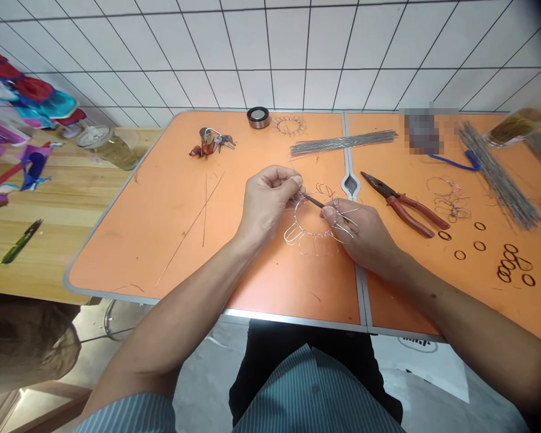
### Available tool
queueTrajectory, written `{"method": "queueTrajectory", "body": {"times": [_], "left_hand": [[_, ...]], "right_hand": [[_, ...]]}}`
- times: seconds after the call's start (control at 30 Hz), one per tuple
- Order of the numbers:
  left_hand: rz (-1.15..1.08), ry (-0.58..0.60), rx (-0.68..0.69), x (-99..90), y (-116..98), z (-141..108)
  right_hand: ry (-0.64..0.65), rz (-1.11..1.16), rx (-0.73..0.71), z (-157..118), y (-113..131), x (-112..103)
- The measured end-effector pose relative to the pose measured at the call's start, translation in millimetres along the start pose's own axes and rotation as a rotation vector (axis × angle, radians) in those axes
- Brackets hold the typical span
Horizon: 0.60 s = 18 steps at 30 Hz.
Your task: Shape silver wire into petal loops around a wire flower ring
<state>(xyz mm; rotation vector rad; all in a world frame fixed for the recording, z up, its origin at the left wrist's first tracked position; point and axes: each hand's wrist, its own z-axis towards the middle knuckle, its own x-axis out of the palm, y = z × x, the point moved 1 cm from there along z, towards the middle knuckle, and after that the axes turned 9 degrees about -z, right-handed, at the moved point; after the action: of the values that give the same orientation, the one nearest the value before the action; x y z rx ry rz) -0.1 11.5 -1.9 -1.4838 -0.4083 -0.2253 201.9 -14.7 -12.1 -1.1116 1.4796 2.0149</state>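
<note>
Head view: two hands. The left hand (pixel 268 201) pinches one thin dark rod (pixel 315 201) between thumb and forefinger. The right hand (pixel 358 231) presses thumb and fingers together on one wire flower frame (pixel 318 225), held over the centre of the orange folding table (pixel 162 240); its petal loops point to 6 o'clock, long axis 9 to 3. One wire bundle (pixel 342 143) lies at 12 o'clock, a second wire bundle (pixel 500 174) at 2 o'clock, and one pair of red-handled pliers (pixel 403 204) at 3 o'clock. A white tiled wall (pixel 270 54) stands beyond.

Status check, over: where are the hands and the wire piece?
Left hand pinching dark rod; right hand on looped wire frame; nothing in the way.
</note>
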Motion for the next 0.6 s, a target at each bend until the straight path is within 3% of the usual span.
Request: {"method": "queueTrajectory", "body": {"times": [0.6], "left_hand": [[-0.013,0.001,-0.003,2.2,-2.4,-1.3]], "right_hand": [[-0.007,-0.023,-0.025,-1.3,-0.7,0.3]]}}
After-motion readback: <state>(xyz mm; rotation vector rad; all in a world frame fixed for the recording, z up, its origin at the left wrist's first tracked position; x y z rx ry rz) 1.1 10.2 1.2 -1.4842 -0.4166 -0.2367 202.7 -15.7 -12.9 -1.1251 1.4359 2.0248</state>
